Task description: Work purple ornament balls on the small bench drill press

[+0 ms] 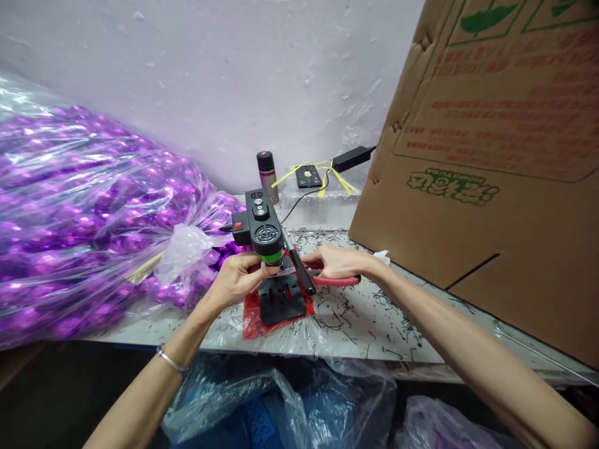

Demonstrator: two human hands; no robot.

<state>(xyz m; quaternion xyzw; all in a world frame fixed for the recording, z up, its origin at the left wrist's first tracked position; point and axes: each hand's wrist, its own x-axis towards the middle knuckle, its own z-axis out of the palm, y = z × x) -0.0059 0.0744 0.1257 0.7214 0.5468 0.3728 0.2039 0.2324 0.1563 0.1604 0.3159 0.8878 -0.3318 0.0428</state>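
A small black bench machine [264,227] with a red switch, a green ring under its head and a lever [302,271] stands on a slotted black base plate [283,299]. My left hand [241,279] is closed in a pinch just below the head, on something too small and covered to make out. On the lever's other side, my right hand [337,262] is wrapped round a pair of red-handled pliers [337,281]. Their thin metal end points left, towards my left fingertips, and is partly hidden behind the lever. Red plastic sheet [253,321] lies beneath the base.
Clear bags of shiny purple balls [107,199] fill the left. A large cardboard box [449,237] leans at right. Behind stand a spray can [266,174], a black pad [309,177] and a power adapter [352,159]. Black clippings litter the table [374,346]; plastic bags [281,399] hang below.
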